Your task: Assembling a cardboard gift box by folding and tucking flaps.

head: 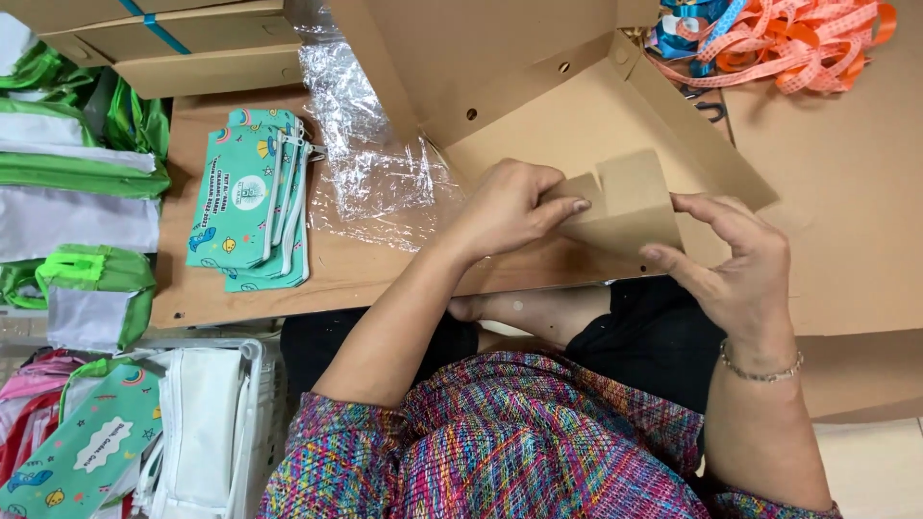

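A flat brown cardboard box blank (538, 115) with small round holes lies half-folded in front of me on a brown board. My left hand (505, 207) pinches a notched cardboard flap (625, 207) at its left edge, thumb and fingers closed on it. On the flap's right side my right hand (735, 264), a thin bracelet at its wrist, touches the lower right corner with fingers bent and spread.
A stack of mint-green printed pouches (252, 197) lies to the left beside crumpled clear plastic film (370, 163). Green and white bags (77, 183) pile at far left, more in a white basket (252, 384). Orange straps (798, 38) lie at top right; boxes (173, 43) at top left.
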